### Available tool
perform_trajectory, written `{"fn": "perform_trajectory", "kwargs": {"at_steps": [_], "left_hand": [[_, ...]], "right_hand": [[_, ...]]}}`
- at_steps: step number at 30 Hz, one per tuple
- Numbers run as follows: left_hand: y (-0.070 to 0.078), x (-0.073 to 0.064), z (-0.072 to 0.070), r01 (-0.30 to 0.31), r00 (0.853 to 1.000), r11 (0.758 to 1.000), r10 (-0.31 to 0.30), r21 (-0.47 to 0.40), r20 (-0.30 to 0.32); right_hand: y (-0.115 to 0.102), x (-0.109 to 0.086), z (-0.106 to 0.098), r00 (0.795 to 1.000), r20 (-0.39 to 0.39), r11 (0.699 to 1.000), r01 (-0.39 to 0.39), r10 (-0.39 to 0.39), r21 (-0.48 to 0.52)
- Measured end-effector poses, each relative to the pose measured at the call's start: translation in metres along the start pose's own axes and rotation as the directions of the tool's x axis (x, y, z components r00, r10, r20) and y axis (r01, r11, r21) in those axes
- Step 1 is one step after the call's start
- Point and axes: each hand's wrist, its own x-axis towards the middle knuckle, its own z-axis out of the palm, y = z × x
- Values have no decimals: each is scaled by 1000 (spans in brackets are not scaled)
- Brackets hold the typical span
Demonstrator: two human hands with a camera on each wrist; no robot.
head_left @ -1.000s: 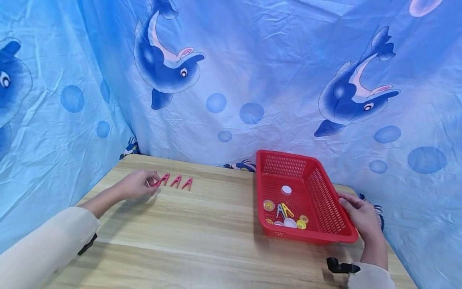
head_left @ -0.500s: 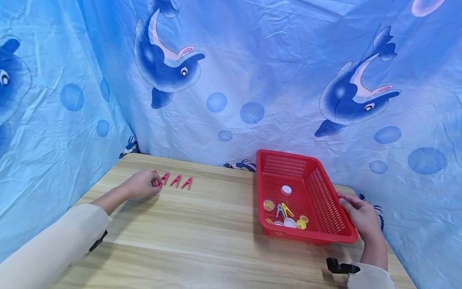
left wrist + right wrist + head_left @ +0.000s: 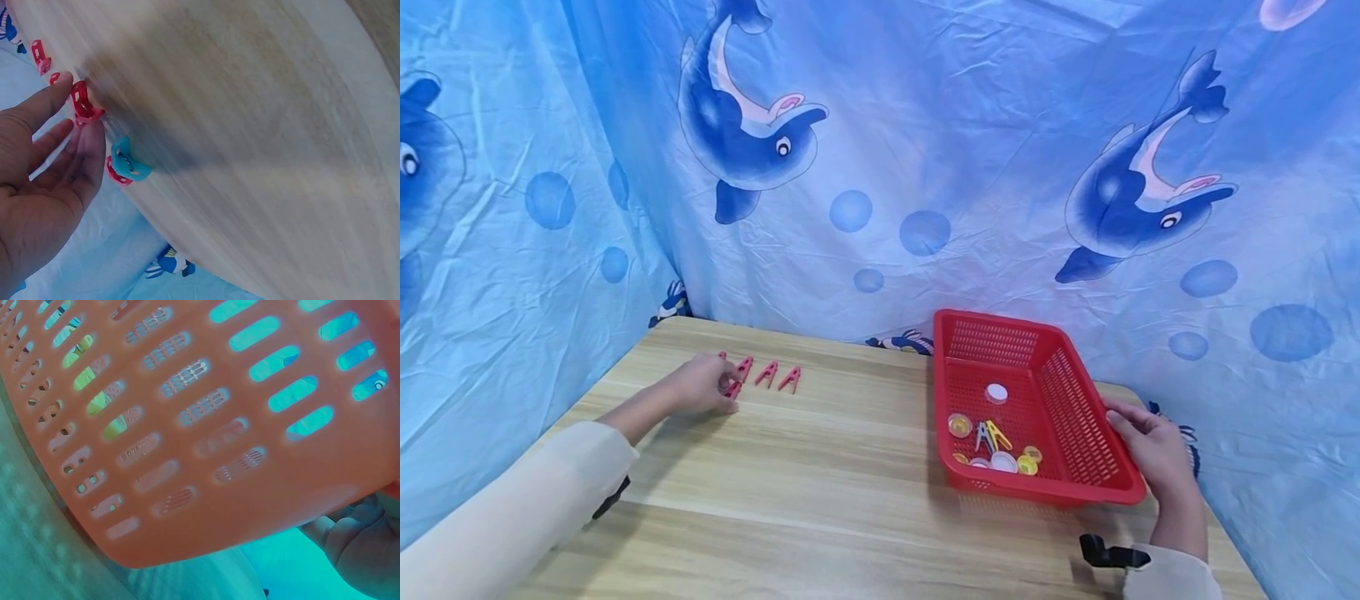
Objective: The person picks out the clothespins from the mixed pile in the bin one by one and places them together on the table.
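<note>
My left hand is at the far left of the table, its thumb and fingers parted on either side of a red clothespin. In the left wrist view, the fingertips are right at this clothespin, and a teal clothespin lies beside them; the hand hides it from the head view. Just behind runs a row of red clothespins, feet toward me. With my right hand I grip the right rim of a red plastic basket. The right wrist view shows its slotted wall close up.
Inside the basket lie a yellow clothespin, a grey clothespin, a white round cap and several other small round pieces. The wooden table ends at a blue dolphin-print curtain behind and at both sides.
My left hand has moved slightly right; its thumb and fingers have spread apart, and the red clothespin they held now lies in front of the row. The right hand and basket stay put.
</note>
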Motion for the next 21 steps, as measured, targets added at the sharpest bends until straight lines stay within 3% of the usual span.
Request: {"fn": "perform_trajectory", "kwargs": {"at_steps": [12,17,21], "left_hand": [[-6,-4,-2,-19,1000,1000,19,2,-1],[0,0,-8,-8,1000,1000,8,-28,-1],[14,9,-16,-18,1000,999,18,-26,-25]], "right_hand": [[1,0,0,1000,-1,1000,-14,14,7],[1,0,-1,1000,4,1000,-6,6,19],[0,1,0,1000,-3,1000,-8,8,0]]}}
